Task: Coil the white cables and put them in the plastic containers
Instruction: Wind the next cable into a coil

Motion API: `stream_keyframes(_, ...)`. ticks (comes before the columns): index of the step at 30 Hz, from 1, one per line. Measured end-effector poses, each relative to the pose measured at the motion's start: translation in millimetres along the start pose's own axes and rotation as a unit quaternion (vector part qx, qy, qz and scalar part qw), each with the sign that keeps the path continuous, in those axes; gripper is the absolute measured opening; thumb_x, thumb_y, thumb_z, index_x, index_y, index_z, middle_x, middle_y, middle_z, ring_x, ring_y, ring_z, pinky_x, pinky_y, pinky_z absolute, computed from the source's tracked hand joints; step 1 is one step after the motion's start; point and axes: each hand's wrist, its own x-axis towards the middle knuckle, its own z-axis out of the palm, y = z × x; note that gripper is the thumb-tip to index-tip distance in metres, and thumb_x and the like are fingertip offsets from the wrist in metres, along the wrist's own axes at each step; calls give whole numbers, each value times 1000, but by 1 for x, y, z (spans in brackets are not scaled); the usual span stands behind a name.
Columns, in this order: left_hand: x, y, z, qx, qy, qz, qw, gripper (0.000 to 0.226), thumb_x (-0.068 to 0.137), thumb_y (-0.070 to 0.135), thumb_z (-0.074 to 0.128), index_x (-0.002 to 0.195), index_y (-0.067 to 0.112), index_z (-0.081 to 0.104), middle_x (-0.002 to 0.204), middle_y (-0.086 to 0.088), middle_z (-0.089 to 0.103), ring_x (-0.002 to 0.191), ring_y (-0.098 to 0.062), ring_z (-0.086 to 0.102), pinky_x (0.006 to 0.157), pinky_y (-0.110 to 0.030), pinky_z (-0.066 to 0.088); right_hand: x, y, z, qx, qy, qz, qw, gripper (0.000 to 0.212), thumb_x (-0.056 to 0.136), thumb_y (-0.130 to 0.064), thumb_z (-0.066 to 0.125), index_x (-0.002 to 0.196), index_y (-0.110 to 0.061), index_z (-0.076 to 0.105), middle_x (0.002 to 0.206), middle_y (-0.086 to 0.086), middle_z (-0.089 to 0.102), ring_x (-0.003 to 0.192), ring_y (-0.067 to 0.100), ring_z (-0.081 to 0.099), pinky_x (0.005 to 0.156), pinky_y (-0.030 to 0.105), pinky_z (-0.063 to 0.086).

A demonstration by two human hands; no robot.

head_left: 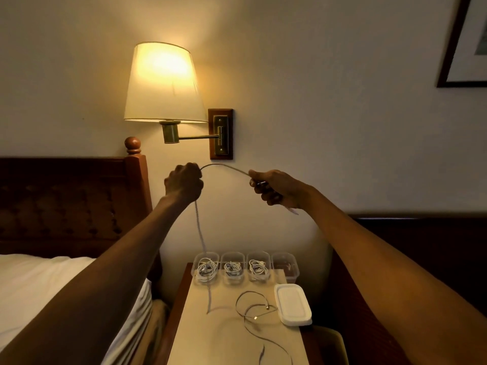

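Fingers of our left hand (183,184) curl round a cable (224,166); our right hand (274,187) pinches it too. 3 of 4 containers (285,270) on the worktop (210,338) hold coils (207,268).

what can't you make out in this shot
Head view only:
- Dark-framed wall picture: cut off by the right edge.
- Loose white cable on the beige tabletop: its end runs off the bottom edge.
- Rightmost clear plastic container: too dim to tell whether empty.
- White lid stack: count too small to read.
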Motion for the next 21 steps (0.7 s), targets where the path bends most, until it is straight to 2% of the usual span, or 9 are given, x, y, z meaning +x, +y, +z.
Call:
stream_keyframes(1, -2, 0, 1, 28, -15, -18, 999, 23, 92, 14, 61, 115, 11, 61, 104, -10, 65, 91, -28, 62, 78, -42, 55, -1, -1, -1, 14, -13, 3, 1000, 34, 103, -38, 41, 82, -14, 53, 63, -4, 38, 50, 7, 25, 44, 17, 23)
stream_keyframes(3, -5, 3, 10, 27, -49, 9, 998, 41, 91, 22, 65, 128, 15, 50, 113, -13, 61, 101, -31, 59, 85, -49, 53, -1, -4, -1, 48, -27, 0, 999, 33, 105, -34, 37, 81, -15, 51, 62, -4, 35, 51, 7, 23, 45, 18, 21)
stream_keyframes(6, -14, 23, 17, -114, -77, 130, 982, 61, 87, 30, 72, 140, 22, 42, 130, -9, 59, 120, -28, 54, 97, -48, 49, 0, -13, 5, 64, -13, -16, 998, 33, 105, -33, 36, 81, -15, 50, 62, -4, 32, 51, 8, 22, 46, 19, 22)
stream_keyframes(9, -19, 41, 15, -221, -105, 206, 947, 26, 93, 13, 63, 120, 15, 63, 114, -3, 69, 107, -13, 65, 96, -41, 54, -1, -19, 8, 94, 19, -38, 995, 32, 105, -32, 37, 82, -14, 51, 62, -3, 32, 50, 8, 25, 45, 19, 24)
stream_keyframes(11, -21, 45, 10, -314, -181, 156, 919, 15, 96, 6, 57, 105, 10, 68, 106, -5, 72, 100, -13, 68, 94, -40, 55, -2, -22, 6, 105, 38, -49, 993, 32, 105, -32, 37, 83, -14, 51, 61, -3, 33, 50, 7, 26, 45, 19, 25)
stream_keyframes(14, -23, 48, 2, -497, -287, 41, 818, 15, 99, 13, 51, 99, 4, 63, 95, -13, 69, 93, -27, 68, 88, -42, 53, -4, -23, -1, 146, 56, -63, 986, 33, 105, -33, 37, 83, -13, 52, 61, -3, 34, 49, 7, 26, 42, 17, 26)
stream_keyframes(18, -26, 50, -8, -633, -297, -21, 715, 16, 92, 22, 49, 86, 10, 59, 75, -7, 53, 69, -22, 53, 68, -34, 50, -6, -20, -10, 207, 59, -69, 974, 35, 106, -31, 35, 83, -12, 53, 59, -3, 36, 45, 5, 27, 39, 16, 26)
stream_keyframes(20, -24, 48, -10, -649, -277, -25, 708, 17, 95, 25, 48, 90, 11, 58, 69, -3, 44, 59, -15, 41, 54, -26, 36, -7, -18, -11, 233, 57, -69, 968, 35, 106, -30, 35, 82, -12, 53, 58, -4, 36, 43, 5, 27, 37, 16, 26)
stream_keyframes(21, -21, 46, -10, -633, -256, -24, 730, 18, 98, 24, 49, 96, 9, 59, 67, 0, 42, 56, -12, 38, 50, -24, 31, -8, -18, -11, 250, 56, -69, 964, 35, 106, -30, 35, 82, -12, 52, 57, -4, 37, 41, 4, 27, 36, 15, 27)
